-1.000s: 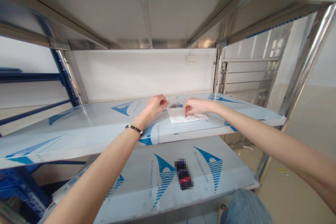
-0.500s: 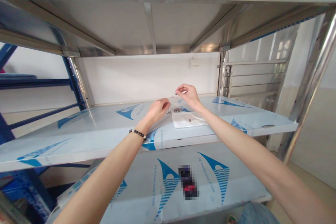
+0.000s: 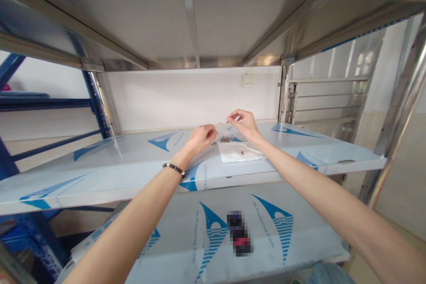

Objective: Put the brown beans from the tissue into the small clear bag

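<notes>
Head view: left hand (image 3: 199, 140), right hand (image 3: 242, 124) pinch clear plastic bag (image 3: 221, 132), grips narrow.

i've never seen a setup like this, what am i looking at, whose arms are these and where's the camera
There is no machine here. These are one person's bare arms, seen from a single camera worn on their head, looking forward and down. The left hand, with a beaded bracelet at its wrist, and the right hand pinch what looks like a small clear plastic bag between them. Below it, a steel shelf covered in blue-printed protective film bears a white sheet of paper or tissue and small dark bits. A lower shelf holds an object pixelated out of view.
</notes>
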`<state>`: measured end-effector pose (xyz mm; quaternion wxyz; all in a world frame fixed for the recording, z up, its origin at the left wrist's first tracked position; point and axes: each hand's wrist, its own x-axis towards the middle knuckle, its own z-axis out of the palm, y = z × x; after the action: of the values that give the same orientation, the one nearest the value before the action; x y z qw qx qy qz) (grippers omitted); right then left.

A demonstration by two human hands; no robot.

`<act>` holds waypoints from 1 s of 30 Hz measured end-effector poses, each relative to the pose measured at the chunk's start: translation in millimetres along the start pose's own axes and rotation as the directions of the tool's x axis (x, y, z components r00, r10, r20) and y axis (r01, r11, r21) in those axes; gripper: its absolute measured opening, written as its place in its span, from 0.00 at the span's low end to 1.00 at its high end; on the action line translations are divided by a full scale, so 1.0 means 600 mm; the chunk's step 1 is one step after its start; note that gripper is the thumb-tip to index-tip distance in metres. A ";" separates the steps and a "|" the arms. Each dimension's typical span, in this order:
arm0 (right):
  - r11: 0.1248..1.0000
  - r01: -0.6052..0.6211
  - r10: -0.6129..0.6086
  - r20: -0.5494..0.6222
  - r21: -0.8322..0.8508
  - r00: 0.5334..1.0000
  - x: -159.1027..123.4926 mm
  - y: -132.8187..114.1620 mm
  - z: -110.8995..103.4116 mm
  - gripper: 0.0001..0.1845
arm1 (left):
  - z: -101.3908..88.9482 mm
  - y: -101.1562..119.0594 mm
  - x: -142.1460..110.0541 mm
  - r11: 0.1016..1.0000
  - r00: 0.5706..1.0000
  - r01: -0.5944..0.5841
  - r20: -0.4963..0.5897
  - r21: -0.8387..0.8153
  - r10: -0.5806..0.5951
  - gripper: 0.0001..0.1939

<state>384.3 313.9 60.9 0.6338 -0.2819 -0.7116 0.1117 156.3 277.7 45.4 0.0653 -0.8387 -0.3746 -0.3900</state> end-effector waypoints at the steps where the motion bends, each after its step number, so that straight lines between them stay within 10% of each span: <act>1: 1.000 0.003 -0.003 0.004 -0.007 1.000 -0.001 -0.001 0.000 0.12 | 0.000 0.001 0.000 1.000 1.000 0.001 0.007 -0.001 0.000 0.12; 23: 0.995 -0.051 0.064 0.150 -0.084 0.987 -0.002 0.002 0.007 0.10 | -0.001 0.004 0.001 0.999 1.000 0.018 0.016 -0.028 -0.017 0.12; 30: 0.976 0.032 -0.024 0.039 -0.217 0.999 0.005 -0.005 -0.014 0.15 | -0.003 0.006 0.001 1.000 1.000 0.014 0.006 -0.024 -0.014 0.13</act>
<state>391.2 311.4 66.1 0.5876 -0.3376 -0.7348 0.0290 158.1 274.8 48.0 0.0513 -0.8378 -0.3759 -0.3927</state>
